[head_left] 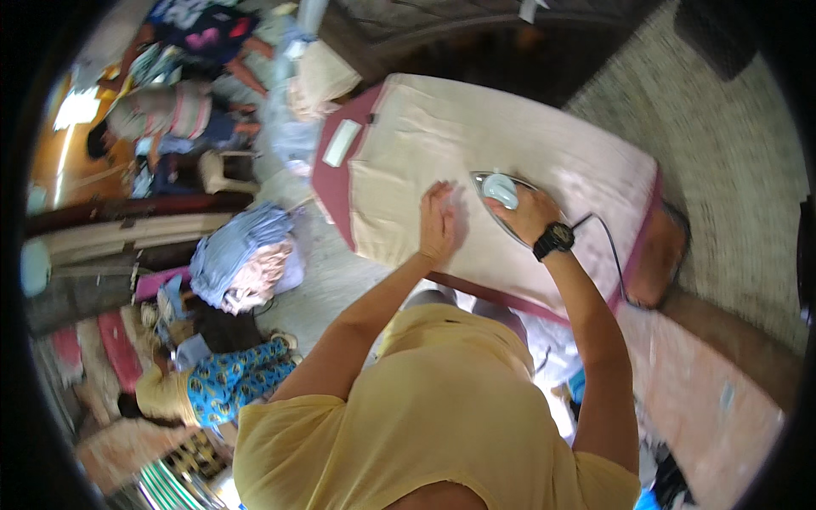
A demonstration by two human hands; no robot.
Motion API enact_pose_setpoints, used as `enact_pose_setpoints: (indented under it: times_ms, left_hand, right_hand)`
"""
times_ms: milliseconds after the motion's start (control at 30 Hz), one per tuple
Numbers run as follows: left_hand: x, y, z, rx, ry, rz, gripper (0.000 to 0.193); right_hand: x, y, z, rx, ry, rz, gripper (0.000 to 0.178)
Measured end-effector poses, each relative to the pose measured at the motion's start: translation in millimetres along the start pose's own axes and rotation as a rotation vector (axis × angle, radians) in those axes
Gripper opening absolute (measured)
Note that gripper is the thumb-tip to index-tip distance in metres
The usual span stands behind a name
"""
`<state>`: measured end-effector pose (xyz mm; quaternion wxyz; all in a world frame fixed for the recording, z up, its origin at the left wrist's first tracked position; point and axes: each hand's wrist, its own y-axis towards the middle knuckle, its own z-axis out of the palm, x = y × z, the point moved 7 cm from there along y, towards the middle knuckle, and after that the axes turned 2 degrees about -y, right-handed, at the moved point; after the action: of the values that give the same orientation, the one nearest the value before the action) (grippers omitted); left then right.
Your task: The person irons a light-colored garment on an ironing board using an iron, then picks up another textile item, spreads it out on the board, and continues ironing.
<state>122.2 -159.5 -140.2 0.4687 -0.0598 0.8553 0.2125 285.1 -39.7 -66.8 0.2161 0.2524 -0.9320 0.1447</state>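
Note:
A clothes iron (500,189) with a pale blue top and a shiny soleplate rests on a cream cloth (408,161). Wrapped round its handle is my right hand (529,214), a black watch on the wrist. To the left of the iron, my left hand (437,223) is open, its fingers stretched out together over the cloth near its front edge. Beneath the cloth, a dark pink ironing board cover (333,191) shows along the left and front sides. The iron's cord (614,246) runs off the board's right edge.
A white rectangular piece (342,143) lies at the board's left end. Further left stands a heap of blue and pink clothes (246,259). One person (170,115) is at the far left, another (212,387) at the lower left. A brown pad (659,259) adjoins the board's right end.

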Motion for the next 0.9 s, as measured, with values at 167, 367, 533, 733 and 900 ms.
enact_pose_setpoints:
  times_ms: [167, 367, 533, 733, 900]
  left_hand:
    - [-49, -13, 75, 0.439, 0.381, 0.31, 0.047]
    - [-56, -20, 94, 0.515, 0.492, 0.405, 0.048]
    - [-98, -28, 147, 0.73, 0.217, 0.634, 0.044]
    - [-127, -113, 190, 1.104, 0.045, 0.823, 0.059]
    - [-154, -134, 197, 1.042, 0.078, 0.914, 0.056]
  right_hand:
    - [-88, -78, -40, -0.16, -0.213, 0.164, 0.062]
    - [-193, -133, -66, -0.304, 0.085, 0.692, 0.072]
    - [-183, -203, -39, -0.304, 0.087, 0.607, 0.072]
    - [-201, -278, -67, -0.353, 0.107, 0.777, 0.068]
    - [-186, -239, -68, -0.357, 0.065, 0.776, 0.069]
